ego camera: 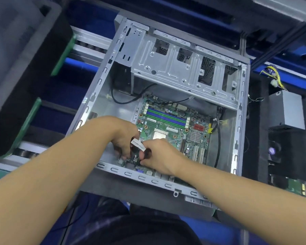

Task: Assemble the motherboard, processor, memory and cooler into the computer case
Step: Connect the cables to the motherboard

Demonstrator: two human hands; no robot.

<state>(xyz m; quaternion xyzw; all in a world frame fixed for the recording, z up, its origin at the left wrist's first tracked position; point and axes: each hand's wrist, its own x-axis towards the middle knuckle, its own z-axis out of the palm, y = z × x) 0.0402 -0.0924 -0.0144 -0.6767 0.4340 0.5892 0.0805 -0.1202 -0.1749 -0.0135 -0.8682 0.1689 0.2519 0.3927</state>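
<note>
An open grey computer case (237, 138) lies flat in front of me. A green motherboard (173, 124) sits inside it, with blue and green memory slots (166, 116) and a processor (159, 135) in its socket. Both my hands work at the board's near left corner. My left hand (124, 140) curls its fingers down beside a small white connector (135, 159). My right hand (157, 156) pinches a dark cable carrying a white label tag (138, 145). The cable's plug end is hidden between my fingers.
A metal drive cage (184, 68) spans the case's far half. Black cables (124, 101) run loose along the case floor and its right side. A grey power supply (288, 110) with yellow wires, a fan (272, 151) and another green board (293, 187) lie at the right.
</note>
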